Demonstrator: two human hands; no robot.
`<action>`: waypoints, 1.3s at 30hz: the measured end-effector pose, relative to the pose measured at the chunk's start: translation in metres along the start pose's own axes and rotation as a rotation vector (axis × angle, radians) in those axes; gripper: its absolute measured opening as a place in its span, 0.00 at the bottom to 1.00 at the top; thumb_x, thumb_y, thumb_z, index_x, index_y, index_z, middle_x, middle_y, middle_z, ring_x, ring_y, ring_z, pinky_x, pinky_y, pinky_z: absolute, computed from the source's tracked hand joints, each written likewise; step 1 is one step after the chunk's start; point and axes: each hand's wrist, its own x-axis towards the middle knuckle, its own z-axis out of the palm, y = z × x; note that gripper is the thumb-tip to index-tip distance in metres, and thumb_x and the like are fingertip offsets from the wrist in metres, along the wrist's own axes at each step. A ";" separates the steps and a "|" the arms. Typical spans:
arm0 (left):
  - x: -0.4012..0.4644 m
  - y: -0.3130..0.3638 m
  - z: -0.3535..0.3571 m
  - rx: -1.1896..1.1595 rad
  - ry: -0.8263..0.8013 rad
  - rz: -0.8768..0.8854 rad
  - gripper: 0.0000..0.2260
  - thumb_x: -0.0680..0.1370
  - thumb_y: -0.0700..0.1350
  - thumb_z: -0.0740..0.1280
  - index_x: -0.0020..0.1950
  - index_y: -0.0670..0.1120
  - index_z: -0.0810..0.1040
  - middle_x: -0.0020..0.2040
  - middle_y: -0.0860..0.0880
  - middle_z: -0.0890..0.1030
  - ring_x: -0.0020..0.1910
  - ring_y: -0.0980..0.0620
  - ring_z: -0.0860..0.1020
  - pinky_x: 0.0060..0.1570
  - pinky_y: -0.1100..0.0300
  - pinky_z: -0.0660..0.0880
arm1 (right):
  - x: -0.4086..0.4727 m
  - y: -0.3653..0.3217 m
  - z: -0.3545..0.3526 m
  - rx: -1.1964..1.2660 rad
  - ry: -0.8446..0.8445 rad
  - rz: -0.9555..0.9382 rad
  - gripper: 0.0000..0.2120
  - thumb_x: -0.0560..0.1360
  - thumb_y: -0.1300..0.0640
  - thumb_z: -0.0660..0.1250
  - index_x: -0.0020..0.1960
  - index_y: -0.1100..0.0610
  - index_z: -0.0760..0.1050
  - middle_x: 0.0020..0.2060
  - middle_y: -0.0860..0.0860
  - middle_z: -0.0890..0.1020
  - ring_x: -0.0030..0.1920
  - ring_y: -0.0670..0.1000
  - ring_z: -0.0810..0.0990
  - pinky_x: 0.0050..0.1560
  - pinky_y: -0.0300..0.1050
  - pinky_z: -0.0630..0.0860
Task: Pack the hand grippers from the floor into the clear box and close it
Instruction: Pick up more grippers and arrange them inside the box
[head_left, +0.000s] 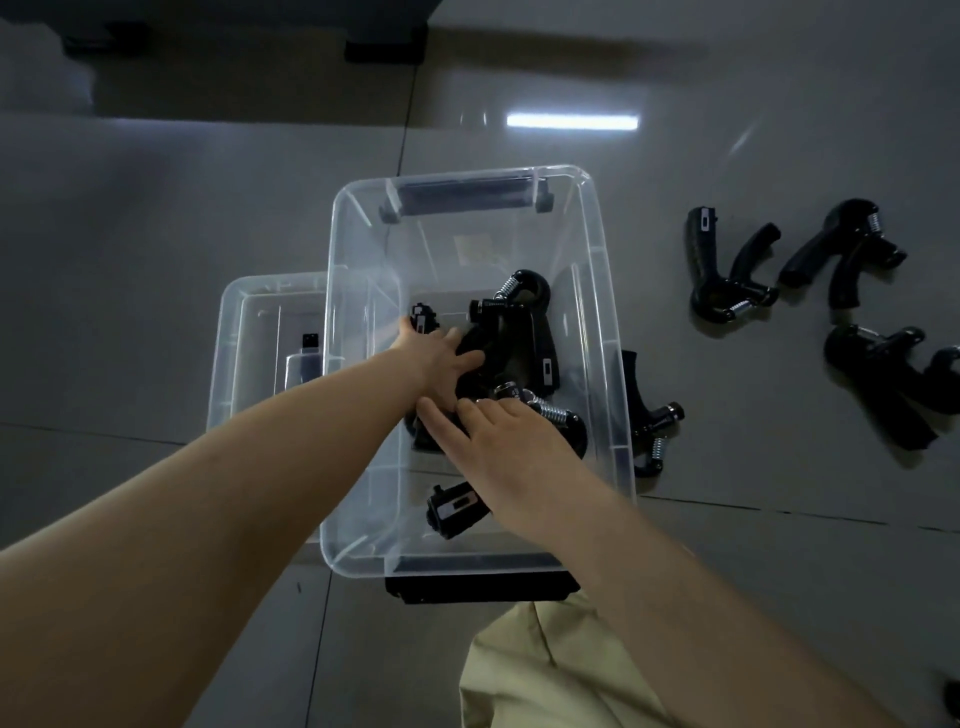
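The clear box (602, 260) stands open on the floor with several black hand grippers (519, 317) piled inside. Both my hands reach into it. My left hand (439, 356) curls its fingers over a black hand gripper in the middle of the pile. My right hand (498, 434) lies flat with straight fingers on another gripper, whose spring (550, 413) shows beside it. One gripper handle (457, 509) pokes out under my right wrist. More hand grippers lie on the floor to the right (727, 270) (841, 249) (893, 379), and one (649, 415) lies against the box's right wall.
The clear lid (260, 332) lies on the floor left of the box, partly under it. Black latch handles sit at the box's far end (462, 195) and near end (478, 584). My knee in beige trousers (545, 665) is just in front of the box. Dark furniture feet (384, 47) stand at the back.
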 end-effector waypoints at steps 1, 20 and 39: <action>0.002 -0.001 -0.001 -0.004 -0.002 -0.001 0.35 0.73 0.63 0.59 0.75 0.56 0.48 0.75 0.43 0.52 0.73 0.44 0.57 0.67 0.33 0.55 | 0.001 0.001 0.005 0.029 -0.014 0.011 0.42 0.73 0.64 0.63 0.76 0.56 0.38 0.69 0.60 0.65 0.67 0.58 0.66 0.69 0.51 0.62; 0.004 0.008 -0.007 -0.216 -0.098 -0.054 0.40 0.70 0.70 0.59 0.75 0.57 0.45 0.72 0.44 0.63 0.72 0.42 0.60 0.64 0.27 0.39 | 0.022 0.008 0.048 0.048 -0.152 0.117 0.36 0.76 0.64 0.58 0.76 0.56 0.39 0.70 0.62 0.63 0.67 0.60 0.65 0.70 0.51 0.61; 0.000 0.010 0.005 -0.402 -0.116 -0.081 0.43 0.68 0.65 0.67 0.74 0.58 0.45 0.61 0.45 0.72 0.66 0.42 0.68 0.65 0.29 0.41 | 0.019 0.009 0.060 0.028 -0.118 0.079 0.36 0.76 0.65 0.59 0.76 0.55 0.40 0.67 0.62 0.66 0.66 0.59 0.67 0.69 0.51 0.61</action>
